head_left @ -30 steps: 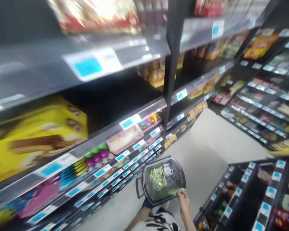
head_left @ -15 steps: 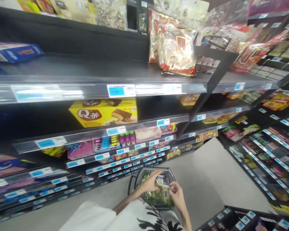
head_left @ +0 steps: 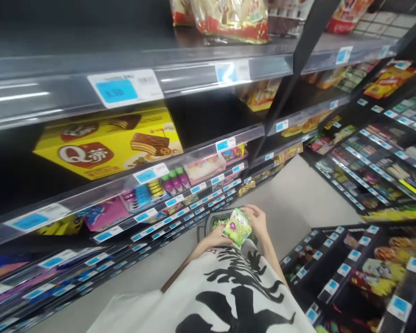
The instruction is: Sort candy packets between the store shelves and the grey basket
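Observation:
Between my two hands is a small green snack bag (head_left: 237,227) with colourful lettering, its printed front turned up. My left hand (head_left: 217,237) grips its lower left side, thumb on the front. At the bag's upper right edge, my right hand (head_left: 257,219) pinches the corner. Below and behind the bag is a dark shopping basket (head_left: 201,226), partly hidden by my hands, the bag and my shirt. More green packets (head_left: 219,223) show inside the basket.
Shelves on the left hold a yellow wafer box (head_left: 107,143) and small sweets, with price tags along their edges. Snack bags (head_left: 234,21) sit on the upper shelf. Grey floor (head_left: 280,194) runs ahead between shelves. Another low rack (head_left: 346,273) stands at the right.
The green bag has come up out of the basket, held in both hands. My view has shifted lower and closer to the left shelf.

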The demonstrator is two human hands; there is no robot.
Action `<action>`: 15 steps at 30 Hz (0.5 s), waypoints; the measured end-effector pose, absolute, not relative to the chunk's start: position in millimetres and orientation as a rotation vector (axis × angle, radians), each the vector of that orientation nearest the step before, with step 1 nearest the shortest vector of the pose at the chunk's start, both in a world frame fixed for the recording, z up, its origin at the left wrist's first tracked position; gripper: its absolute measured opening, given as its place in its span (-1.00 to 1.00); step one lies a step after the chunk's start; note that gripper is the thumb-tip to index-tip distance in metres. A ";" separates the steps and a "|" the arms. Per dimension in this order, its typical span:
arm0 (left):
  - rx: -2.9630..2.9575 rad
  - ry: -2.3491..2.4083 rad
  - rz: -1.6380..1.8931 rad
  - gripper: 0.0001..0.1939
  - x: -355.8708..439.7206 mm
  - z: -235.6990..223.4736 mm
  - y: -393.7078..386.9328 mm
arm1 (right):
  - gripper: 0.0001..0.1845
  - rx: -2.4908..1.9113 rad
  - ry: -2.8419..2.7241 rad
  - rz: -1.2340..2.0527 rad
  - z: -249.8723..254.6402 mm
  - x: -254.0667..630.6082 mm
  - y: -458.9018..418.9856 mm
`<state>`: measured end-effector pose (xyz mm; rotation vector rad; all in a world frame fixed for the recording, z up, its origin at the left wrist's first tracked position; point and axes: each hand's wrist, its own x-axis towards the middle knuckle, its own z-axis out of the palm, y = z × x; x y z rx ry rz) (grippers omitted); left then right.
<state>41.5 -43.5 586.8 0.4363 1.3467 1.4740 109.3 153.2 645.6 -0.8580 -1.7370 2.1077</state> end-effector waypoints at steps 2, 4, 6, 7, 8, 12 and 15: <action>0.370 1.330 1.497 -0.50 43.2 589.1 -45.1 | -0.39 -0.844 -1.701 2.188 644.4 108.9 148.3; 0.344 1.342 1.507 -0.53 40.9 590.0 -46.4 | -0.35 -0.819 -1.675 2.254 641.7 109.4 140.1; 0.336 1.356 1.508 -0.57 36.6 589.4 -47.3 | -0.37 -0.825 -1.620 2.269 638.1 109.9 129.9; 0.341 1.362 1.503 -0.59 34.3 588.6 -47.5 | -0.39 -0.844 -1.579 2.257 636.1 109.9 124.8; 0.347 1.367 1.497 -0.61 32.2 587.6 -47.6 | -0.41 -0.876 -1.533 2.231 634.1 109.8 120.1; 0.389 1.388 1.464 -0.65 26.6 583.9 -46.3 | -0.45 -1.006 -1.370 2.136 627.1 109.7 108.9; 0.427 1.403 1.426 -0.61 23.9 584.1 -43.9 | -0.47 -1.053 -1.262 2.119 625.2 110.5 107.8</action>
